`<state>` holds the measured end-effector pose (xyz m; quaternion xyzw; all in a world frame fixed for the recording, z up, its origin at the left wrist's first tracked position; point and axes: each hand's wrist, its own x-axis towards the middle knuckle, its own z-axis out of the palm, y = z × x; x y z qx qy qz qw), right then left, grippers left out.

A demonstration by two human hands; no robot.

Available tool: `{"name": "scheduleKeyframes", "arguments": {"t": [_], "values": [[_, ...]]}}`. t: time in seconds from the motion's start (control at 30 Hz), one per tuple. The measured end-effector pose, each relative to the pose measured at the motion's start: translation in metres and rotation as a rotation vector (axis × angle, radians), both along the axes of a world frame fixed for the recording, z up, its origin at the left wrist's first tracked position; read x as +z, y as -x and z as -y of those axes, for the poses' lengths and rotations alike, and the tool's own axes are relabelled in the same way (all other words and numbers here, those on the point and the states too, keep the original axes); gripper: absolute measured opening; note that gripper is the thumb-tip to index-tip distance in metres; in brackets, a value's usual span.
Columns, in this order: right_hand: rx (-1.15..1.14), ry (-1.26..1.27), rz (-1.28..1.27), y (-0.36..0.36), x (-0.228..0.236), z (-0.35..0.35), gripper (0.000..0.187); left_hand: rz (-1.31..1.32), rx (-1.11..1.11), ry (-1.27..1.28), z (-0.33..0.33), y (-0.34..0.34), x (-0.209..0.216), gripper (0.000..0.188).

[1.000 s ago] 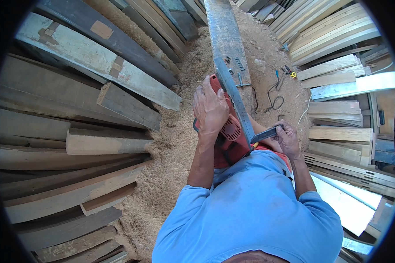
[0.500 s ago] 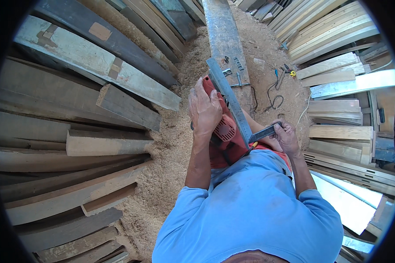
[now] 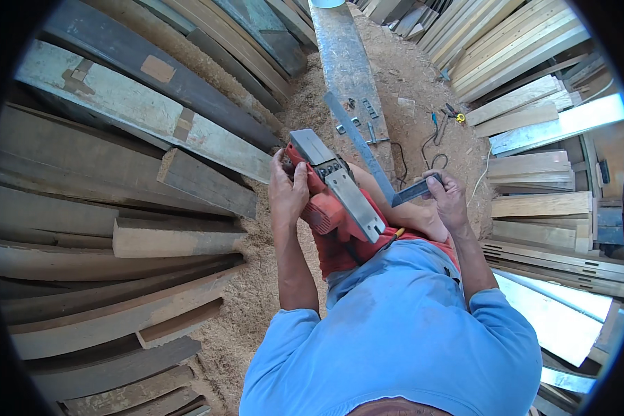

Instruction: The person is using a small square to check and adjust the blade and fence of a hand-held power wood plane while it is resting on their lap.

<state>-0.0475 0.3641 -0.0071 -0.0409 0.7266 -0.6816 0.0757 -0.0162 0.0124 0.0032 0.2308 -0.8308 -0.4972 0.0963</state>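
A red electric hand planer [image 3: 324,210] rests over my lap, its metal sole and the cutter slot facing up. My left hand [image 3: 288,188] is wrapped around the planer's far left end, with the fingers closed on the red body. In my right hand [image 3: 448,200] is the dark stock of a try square [image 3: 360,142], gripped between thumb and fingers. The square's long steel blade points away to the upper left, to the right of the planer and apart from its sole. A yellow-handled tool [image 3: 398,234] lies by my waist, partly hidden.
Ahead runs a narrow worn plank [image 3: 347,55] bearing a T-handled wrench [image 3: 373,133] and small metal parts. Pliers and a yellow tape measure [image 3: 460,118] lie on the shaving-covered floor near a dark cord [image 3: 433,142]. Stacked timber [image 3: 166,236] flanks both sides.
The planer has rolled, so its sole now faces up toward me. The square's blade has come off the planer and sits to its right. My left hand has shifted left and lower.
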Motion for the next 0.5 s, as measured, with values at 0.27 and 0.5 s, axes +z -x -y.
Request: {"name": "scheduleKeyframes", "arguments": {"t": [0.27,0.5], "values": [[-0.007,-0.147,-0.077,0.006,-0.018,0.012,0.018,0.113,-0.127,0.193,-0.023,-0.003,0.017,0.089],[-0.039,-0.3,-0.144,0.076,-0.114,0.028,0.016,-0.013,-0.183,0.279,-0.018,0.003,0.002,0.08]]}}
